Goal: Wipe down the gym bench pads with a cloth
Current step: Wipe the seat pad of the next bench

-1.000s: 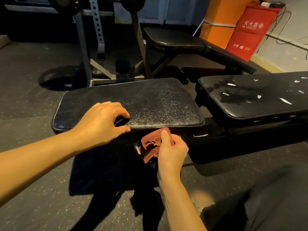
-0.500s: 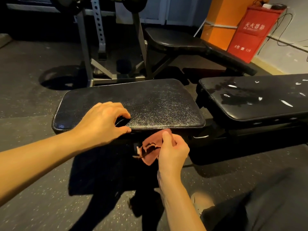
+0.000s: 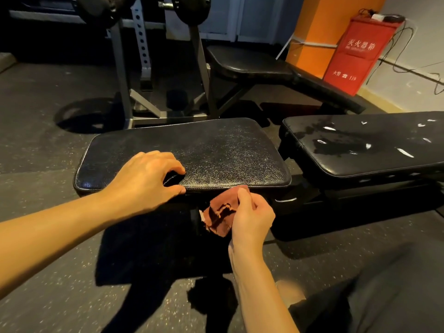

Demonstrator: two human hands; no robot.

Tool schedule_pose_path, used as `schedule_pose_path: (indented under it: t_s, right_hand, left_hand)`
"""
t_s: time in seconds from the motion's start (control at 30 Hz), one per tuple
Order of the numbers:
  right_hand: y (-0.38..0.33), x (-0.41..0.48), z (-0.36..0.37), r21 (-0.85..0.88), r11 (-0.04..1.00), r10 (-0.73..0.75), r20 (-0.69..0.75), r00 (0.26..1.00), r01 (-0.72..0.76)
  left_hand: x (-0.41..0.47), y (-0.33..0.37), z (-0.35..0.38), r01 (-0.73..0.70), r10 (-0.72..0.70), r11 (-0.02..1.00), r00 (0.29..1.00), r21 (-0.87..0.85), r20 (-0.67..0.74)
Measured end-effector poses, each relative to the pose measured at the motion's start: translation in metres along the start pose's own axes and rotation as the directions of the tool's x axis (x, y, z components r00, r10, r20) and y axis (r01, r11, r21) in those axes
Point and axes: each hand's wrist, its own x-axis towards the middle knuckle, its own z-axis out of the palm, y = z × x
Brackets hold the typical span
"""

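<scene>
Seemingly partway: the cloth (image 3: 222,212) is sitting at the seat pad's (image 3: 216,150) near edge.
The right hand (image 3: 252,217) is pinching the reddish cloth between thumb and curled fingers, just under the pad's front rim. The left hand (image 3: 146,179) is bracing there, fingers bent on top, thumb against the side. The back pad (image 3: 360,145) is showing wet patches and white marks, so it is probably awaiting wiping.
</scene>
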Motion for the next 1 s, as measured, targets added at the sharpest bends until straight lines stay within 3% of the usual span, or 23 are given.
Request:
schedule_pose_path:
  t_s: [0.13, 0.27, 0.4, 0.53, 0.67, 0.77, 0.93, 1.0]
  right_hand:
    - [0.007, 0.000, -0.002, 0.006, 0.988, 0.154, 0.003, 0.988, -0.154]
    - [-0.001, 0.000, 0.000, 0.035, 0.998, 0.058, -0.001, 0.998, -0.058]
    - [0.010, 0.000, -0.004, 0.009, 0.979, 0.203, 0.006, 0.979, -0.204]
    - [0.006, 0.003, -0.008, 0.017, 0.994, 0.105, -0.054, 0.993, -0.104]
    - [0.008, 0.006, -0.009, -0.008, 0.990, 0.137, -0.061, 0.989, -0.138]
    - [0.006, 0.011, -0.009, -0.016, 0.998, 0.056, -0.083, 0.995, -0.058]
    - [0.015, 0.016, -0.009, -0.041, 0.985, 0.167, -0.059, 0.984, -0.170]
    - [0.018, 0.015, -0.010, -0.074, 0.988, 0.128, -0.113, 0.985, -0.137]
  left_hand:
    - [-0.002, 0.001, -0.001, 0.001, -0.001, 1.000, 1.000, 0.010, -0.009]
    - [-0.001, 0.002, -0.001, -0.002, 0.002, 1.000, 1.000, 0.006, -0.007]
    - [-0.003, 0.003, -0.002, 0.006, -0.006, 1.000, 1.000, 0.009, -0.004]
    - [-0.001, 0.003, -0.002, 0.000, 0.000, 1.000, 1.000, 0.010, 0.000]
    - [-0.001, 0.002, -0.002, 0.007, -0.007, 1.000, 1.000, 0.005, 0.009]
    - [-0.001, 0.001, -0.001, 0.000, 0.000, 1.000, 1.000, -0.002, 0.001]
    - [-0.001, 0.001, 0.000, 0.003, -0.003, 1.000, 1.000, 0.002, 0.000]
    - [-0.001, 0.001, 0.000, 0.000, 0.000, 1.000, 1.000, 0.000, 0.001]
